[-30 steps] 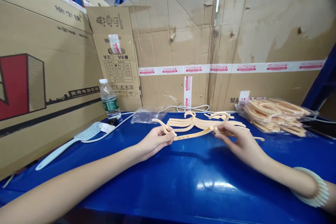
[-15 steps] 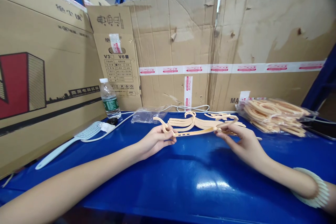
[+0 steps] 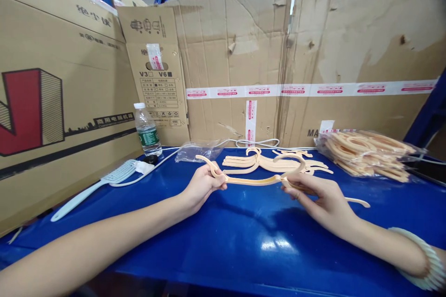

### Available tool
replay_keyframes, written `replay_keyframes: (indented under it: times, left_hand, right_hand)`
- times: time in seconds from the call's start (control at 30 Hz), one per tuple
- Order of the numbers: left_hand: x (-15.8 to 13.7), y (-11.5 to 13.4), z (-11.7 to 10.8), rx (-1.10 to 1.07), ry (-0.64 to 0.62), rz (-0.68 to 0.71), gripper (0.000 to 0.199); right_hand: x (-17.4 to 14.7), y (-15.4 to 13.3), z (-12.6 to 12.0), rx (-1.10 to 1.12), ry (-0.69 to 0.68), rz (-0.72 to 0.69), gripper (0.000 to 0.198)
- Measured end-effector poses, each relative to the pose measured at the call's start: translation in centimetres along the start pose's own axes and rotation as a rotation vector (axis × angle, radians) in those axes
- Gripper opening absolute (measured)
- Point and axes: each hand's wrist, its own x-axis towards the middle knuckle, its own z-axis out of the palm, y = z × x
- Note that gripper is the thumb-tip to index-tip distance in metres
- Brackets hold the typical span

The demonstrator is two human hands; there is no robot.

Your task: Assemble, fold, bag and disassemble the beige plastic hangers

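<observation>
Left hand (image 3: 205,185): thumb and fingers pinched on the hooked end of a pale peach hanger (image 3: 252,182). Right hand (image 3: 322,195): gripping the same hanger near its joint, curved hook above the fingers; a pale curved tip emerges past the hand, the link between hidden. Hanger held above the middle of the blue tabletop (image 3: 240,246), its shadow below.

Room to move: blue surface runs between the forearms to the front edge. Toward the back edge, just behind the hanger, a pile of hangers (image 3: 240,162) limits reach.

Back right corner: bagged hangers (image 3: 369,148). Back edge, left of the pile: clear plastic bag (image 3: 197,152). Back left corner: bottle (image 3: 148,130), green label too small to read. Left edge: pale blue brush (image 3: 76,197), handle angled toward the front.

Writing: left carton (image 3: 87,65) reads 绝尘侠 and 商用电脑机箱, beside a red block letter. Narrow cardboard panel (image 3: 160,134): "V3", box unmarked; "V6", box filled. Right cardboard sheet (image 3: 365,46): "MA", the rest covered. White tape (image 3: 306,90): red print, illegible.

Against half a second ago: slots in the hanger's bar no longer show; tip past the right hand now sits farther right and nearer the front edge.
</observation>
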Motion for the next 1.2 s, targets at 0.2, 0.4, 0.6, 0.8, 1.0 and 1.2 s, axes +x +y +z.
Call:
replay_keyframes:
  times: [0.2,0.4,0.6,0.8,1.0,1.2]
  left_hand:
    - [0.2,-0.1,0.1,0.031,0.049,0.07,0.033]
    - [-1.2,0.1,1.0,0.527,-0.161,0.081,0.021]
    - [-5.0,0.6,2.4,1.317,-0.74,0.814,0.022]
    - [-5.1,0.6,2.2,1.337,-0.638,0.847,0.028]
    - [-4.8,0.7,2.1,1.404,-0.63,0.718,0.036]
    - [-4.6,0.8,2.1,1.448,-0.63,0.641,0.041]
  right_hand:
    - [0.6,0.2,0.0,0.118,0.057,0.191,0.03]
    - [1.6,1.1,-0.9,0.139,0.139,0.247,0.036]
    - [1.4,1.9,-0.7,-0.081,0.009,0.18,0.03]
    - [0.8,1.3,0.3,-0.256,-0.302,0.138,0.024]
    - [1.0,1.3,0.0,-0.275,-0.375,0.136,0.018]
    - [1.8,2.6,0.2,-0.321,-0.359,0.121,0.015]
